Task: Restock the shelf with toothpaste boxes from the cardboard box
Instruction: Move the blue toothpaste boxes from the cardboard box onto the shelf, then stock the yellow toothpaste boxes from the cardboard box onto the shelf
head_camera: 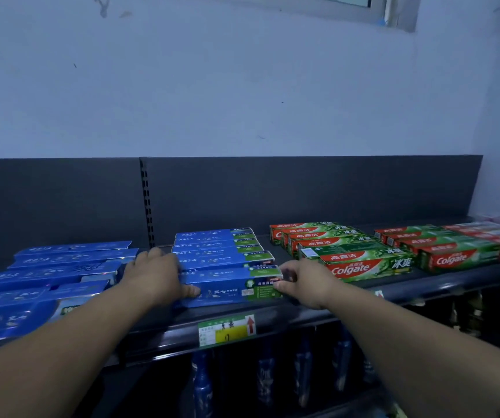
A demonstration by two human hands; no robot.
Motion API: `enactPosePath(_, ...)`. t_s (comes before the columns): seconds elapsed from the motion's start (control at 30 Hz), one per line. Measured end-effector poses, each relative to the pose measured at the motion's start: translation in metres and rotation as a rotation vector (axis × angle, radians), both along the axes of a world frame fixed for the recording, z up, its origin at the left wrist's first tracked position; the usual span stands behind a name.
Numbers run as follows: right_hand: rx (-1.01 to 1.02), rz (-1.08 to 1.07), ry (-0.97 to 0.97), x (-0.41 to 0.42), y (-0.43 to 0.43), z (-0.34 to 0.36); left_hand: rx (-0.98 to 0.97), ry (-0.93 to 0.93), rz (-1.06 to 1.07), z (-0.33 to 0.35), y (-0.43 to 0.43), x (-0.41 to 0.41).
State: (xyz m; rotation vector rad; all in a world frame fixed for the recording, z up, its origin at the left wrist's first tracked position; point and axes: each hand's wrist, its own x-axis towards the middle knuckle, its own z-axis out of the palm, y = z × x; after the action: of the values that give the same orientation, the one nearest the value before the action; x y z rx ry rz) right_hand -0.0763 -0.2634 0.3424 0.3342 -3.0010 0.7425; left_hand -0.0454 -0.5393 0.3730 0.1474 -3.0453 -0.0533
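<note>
Holding the front blue toothpaste box (230, 285) by both ends on the shelf (442, 282). Left grip (152, 276) closed over the box's left end, thumb pressed flat on the front face, fingers curled over the top edge toward the back. Right grip (306, 282) pinching the right end, thumb on the green panel of the front face, fingers bent round the upper corner. Box lying lengthwise between the two grips, long side parallel to the shelf's front lip and close to it.

Just beyond the fingertips of both grips, a row of blue boxes (221, 245) of the same kind, laid one behind another back toward the dark back panel (303, 191). Left of the left grip, loose blue boxes (55, 267) lying flat and somewhat askew, nearest ones just beside the back of that grip; touching or not, cannot tell.

Right of the right grip, across a narrow gap, red-and-green Colgate boxes (366, 263) stepped in a row toward the back panel. Farther right again, a second Colgate row (454, 254), with more packs at the far right edge too blurred to read.

Below and between the grips, fixed to the shelf's lip, a green-and-yellow price label (227, 330) with a red arrow pointing up. Lower still, under the shelf and between the forearms, blue bottles (202, 387) standing in shadow. Above the back panel, well beyond both grips, a pale wall (242, 86) and a window frame (333, 7) at the top edge.
</note>
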Motion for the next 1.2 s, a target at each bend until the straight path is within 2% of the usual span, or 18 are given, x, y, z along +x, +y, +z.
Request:
enactPosePath(0.13, -0.085, -0.071, 0.099, 0.019, 0.013, -0.004, 0.077, 0.187, -0.089, 0.002, 0.033, 0.008)
enactPosePath(0.23, -0.077, -0.130, 0.196, 0.046, 0.040, 0.001, 0.133, 0.254, -0.185, -0.002, 0.079, 0.013)
enactPosePath(0.5, 0.121, -0.464, 0.360, 0.153, 0.166, -0.003, 0.230, 0.375, -0.556, -0.031, 0.264, 0.059)
enactPosePath(0.73, 0.234, -0.770, 0.482, 0.254, 0.265, -0.019, 0.320, 0.383, -0.789, -0.052, 0.397, 0.125)
enactPosePath(0.93, 0.268, -0.941, 0.445, 0.314, 0.325, -0.056, 0.357, 0.351, -0.900, -0.091, 0.462, 0.157)
enactPosePath(1.07, 0.247, -1.032, 0.320, 0.333, 0.351, -0.103, 0.368, 0.345, -0.971, -0.136, 0.486, 0.156)
enactPosePath(1.2, 0.207, -1.091, 0.154, 0.340, 0.364, -0.165, 0.322, 0.231, -1.015, -0.196, 0.497, 0.137)
